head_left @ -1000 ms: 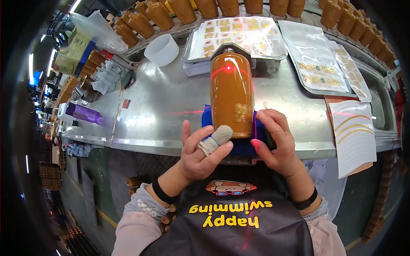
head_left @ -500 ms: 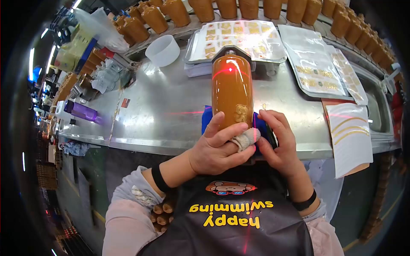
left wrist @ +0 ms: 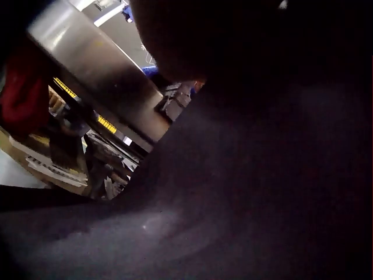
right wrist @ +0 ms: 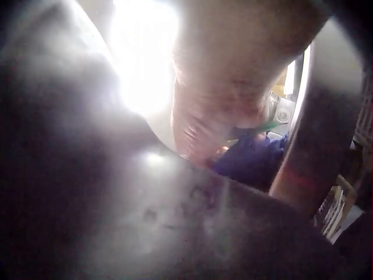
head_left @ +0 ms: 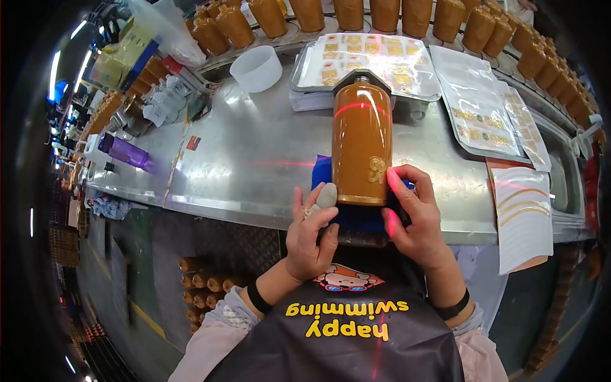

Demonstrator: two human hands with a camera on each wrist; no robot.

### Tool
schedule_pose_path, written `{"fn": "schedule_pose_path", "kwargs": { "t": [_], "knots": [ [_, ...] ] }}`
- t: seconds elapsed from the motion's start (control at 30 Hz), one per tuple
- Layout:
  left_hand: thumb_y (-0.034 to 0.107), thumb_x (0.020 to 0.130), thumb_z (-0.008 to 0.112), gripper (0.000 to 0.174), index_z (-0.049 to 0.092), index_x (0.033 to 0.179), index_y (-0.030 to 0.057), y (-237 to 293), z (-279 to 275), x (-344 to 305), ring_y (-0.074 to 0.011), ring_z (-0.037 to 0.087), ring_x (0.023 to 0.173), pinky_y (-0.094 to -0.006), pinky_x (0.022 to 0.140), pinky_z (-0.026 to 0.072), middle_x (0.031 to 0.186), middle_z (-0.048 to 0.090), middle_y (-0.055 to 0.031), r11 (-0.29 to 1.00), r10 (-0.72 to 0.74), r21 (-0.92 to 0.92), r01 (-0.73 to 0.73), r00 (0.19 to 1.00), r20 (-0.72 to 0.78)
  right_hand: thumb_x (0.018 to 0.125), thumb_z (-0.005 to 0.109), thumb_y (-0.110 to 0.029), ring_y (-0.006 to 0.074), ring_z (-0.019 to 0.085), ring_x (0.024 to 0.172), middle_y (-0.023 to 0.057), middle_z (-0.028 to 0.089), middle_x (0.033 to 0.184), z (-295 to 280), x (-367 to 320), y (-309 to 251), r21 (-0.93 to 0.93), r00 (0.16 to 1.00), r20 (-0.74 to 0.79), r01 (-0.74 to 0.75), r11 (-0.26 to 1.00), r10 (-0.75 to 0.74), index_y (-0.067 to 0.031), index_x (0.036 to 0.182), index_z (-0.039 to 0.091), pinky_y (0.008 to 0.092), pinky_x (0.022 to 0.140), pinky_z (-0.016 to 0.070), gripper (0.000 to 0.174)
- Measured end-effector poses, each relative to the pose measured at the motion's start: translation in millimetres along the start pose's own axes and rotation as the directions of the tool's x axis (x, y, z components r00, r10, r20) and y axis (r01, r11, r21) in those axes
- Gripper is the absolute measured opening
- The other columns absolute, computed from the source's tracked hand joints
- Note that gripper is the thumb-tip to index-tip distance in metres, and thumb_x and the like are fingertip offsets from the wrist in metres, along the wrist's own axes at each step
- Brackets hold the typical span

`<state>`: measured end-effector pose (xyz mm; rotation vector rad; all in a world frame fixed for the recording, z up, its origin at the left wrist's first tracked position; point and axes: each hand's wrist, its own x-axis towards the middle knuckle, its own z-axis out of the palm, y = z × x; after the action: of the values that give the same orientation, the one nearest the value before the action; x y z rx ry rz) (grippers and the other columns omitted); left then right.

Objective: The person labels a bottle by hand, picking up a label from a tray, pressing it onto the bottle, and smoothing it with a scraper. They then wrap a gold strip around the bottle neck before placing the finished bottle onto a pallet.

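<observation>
A glossy brown bottle [head_left: 359,127] lies with its neck in a dark angular holder [head_left: 382,84] and its base toward the person. A raised gold emblem [head_left: 377,170] sits low on its right side. My right hand [head_left: 417,216] touches the bottle's right edge beside the emblem with the index fingertip, thumb lower near the base. At the lower left corner is my left hand [head_left: 309,239], fingers loosely bent, a pale wrap [head_left: 326,195] around a finger. Blue cloth [head_left: 359,219] shows under the base. Dark fabric fills most of both wrist views.
Behind the holder, a tray carries gold decal sheets [head_left: 363,54]; more decal sheets [head_left: 474,95] lie right. A white strip sheet [head_left: 523,219] overhangs the steel table's [head_left: 254,140] front edge. A white tub [head_left: 256,68] and purple bottle [head_left: 127,153] stand left. Brown bottles [head_left: 385,16] line the back.
My left hand reached across the bottle's base toward the right hand, then drew back to the lower left. The right index fingertip has come to the bottle's edge. The emblem is uncovered again.
</observation>
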<state>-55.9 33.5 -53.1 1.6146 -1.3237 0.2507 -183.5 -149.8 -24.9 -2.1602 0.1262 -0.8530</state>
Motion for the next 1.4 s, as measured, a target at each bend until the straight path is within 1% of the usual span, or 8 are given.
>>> {"fn": "schedule_pose_path", "kwargs": {
  "t": [0.33, 0.57, 0.7, 0.8, 0.97, 1.2, 1.3, 1.4],
  "knots": [
    [0.009, 0.084, 0.064, 0.012, 0.062, 0.095, 0.0131, 4.4, -12.5, 37.0, -0.0311, 0.057, 0.123, -0.0587, 0.118, 0.0153, 0.105, 0.072, -0.0102, 0.88, 0.32, 0.294, -0.372, 0.924, 0.21, 0.07, 0.065, 0.008, 0.0376, 0.051, 0.116, 0.0211, 0.049, 0.127, -2.4, -1.4, 3.5, 0.043, 1.0, 0.013, -0.014, 0.999, 0.014, 0.0003, 0.134, 0.054, 0.04, 0.098, 0.0449, 0.065],
    [0.009, 0.084, 0.064, 0.016, 0.062, 0.099, 0.0132, 5.3, 2.6, 59.3, -0.0314, 0.054, 0.124, -0.0577, 0.117, 0.0176, 0.097, 0.071, -0.007, 0.876, 0.407, 0.157, -0.456, 0.873, 0.267, 0.07, 0.065, 0.008, 0.0368, 0.052, 0.115, 0.0202, 0.051, 0.126, -1.5, -0.3, 2.4, 0.052, 1.0, -0.002, -0.027, 0.998, 0.027, -0.0001, 0.133, 0.055, 0.0398, 0.097, 0.0451, 0.064],
    [0.005, 0.082, 0.066, 0.027, 0.057, 0.108, 0.0056, -7.7, -5.0, 9.9, -0.0385, 0.05, 0.119, -0.0572, 0.114, 0.024, 0.116, 0.06, -0.0191, 0.98, -0.186, -0.093, 0.175, 0.974, -0.128, 0.071, 0.064, 0.01, 0.0352, 0.053, 0.113, 0.0193, 0.05, 0.125, -2.7, 2.4, 1.8, 0.025, 1.0, 0.0, 0.012, 1.0, -0.012, -0.0005, 0.133, 0.055, 0.0382, 0.094, 0.0465, 0.064],
    [0.004, 0.083, 0.065, 0.026, 0.057, 0.108, 0.0053, 1.5, 0.1, -8.9, -0.037, 0.048, 0.122, -0.0565, 0.114, 0.0246, 0.115, 0.059, -0.0181, 0.947, -0.312, -0.11, 0.301, 0.943, -0.111, 0.071, 0.062, 0.011, 0.0342, 0.054, 0.112, 0.0188, 0.05, 0.125, -1.2, 1.7, 2.1, 0.038, 1.0, 0.006, 0.005, 0.999, -0.006, -0.0008, 0.134, 0.055, 0.0371, 0.092, 0.0475, 0.065],
    [0.002, 0.083, 0.066, 0.024, 0.061, 0.105, 0.0078, 9.8, -4.9, 12.9, -0.0349, 0.057, 0.11, -0.0584, 0.113, 0.0251, 0.095, 0.064, -0.0118, 0.989, 0.033, 0.145, -0.018, 0.994, -0.102, 0.071, 0.061, 0.012, 0.0341, 0.055, 0.109, 0.0181, 0.049, 0.124, -2.9, 3.8, 1.0, 0.014, 0.999, 0.016, 0.031, 0.999, -0.031, -0.0013, 0.136, 0.053, 0.0369, 0.089, 0.0486, 0.066],
    [0.001, 0.077, 0.066, 0.028, 0.064, 0.102, 0.0126, 13.8, -6.2, 43.4, -0.0319, 0.053, 0.119, -0.0601, 0.115, 0.0188, 0.102, 0.065, -0.013, 0.882, 0.336, 0.288, -0.374, 0.926, 0.173, 0.079, 0.058, 0.009, 0.0347, 0.06, 0.112, 0.023, 0.055, 0.129, -9.0, -3.2, -3.3, -0.08, 0.993, -0.12, -0.031, 0.996, 0.021, -0.0006, 0.136, 0.053, 0.0379, 0.095, 0.0493, 0.058],
    [0.006, 0.074, 0.068, 0.039, 0.062, 0.112, 0.0115, 10.2, -5.3, 54.5, -0.0341, 0.049, 0.125, -0.0604, 0.115, 0.0165, 0.111, 0.064, -0.0141, 0.821, 0.439, 0.274, -0.5, 0.861, 0.256, 0.093, 0.056, -0.004, 0.0165, 0.066, 0.093, 0.015, 0.067, 0.106, -19.3, -2.8, -13.8, 0.284, 0.888, -0.306, -0.259, 0.923, 0.343, 0.0036, 0.127, 0.053, 0.0292, 0.082, 0.0529, 0.035],
    [0.009, 0.073, 0.07, 0.055, 0.055, 0.125, 0.009, 11.6, -8.7, 59.8, -0.0388, 0.044, 0.129, -0.0605, 0.115, 0.0149, 0.126, 0.057, -0.0188, 0.923, 0.163, 0.322, -0.21, 0.972, 0.169, 0.093, 0.061, -0.012, 0.0092, 0.058, 0.078, 0.0076, 0.064, 0.085, -17.3, 4.0, -16.6, 0.477, 0.85, -0.173, -0.37, 0.797, 0.498, 0.0016, 0.111, 0.057, 0.025, 0.07, 0.0489, 0.023]
  ]
}}
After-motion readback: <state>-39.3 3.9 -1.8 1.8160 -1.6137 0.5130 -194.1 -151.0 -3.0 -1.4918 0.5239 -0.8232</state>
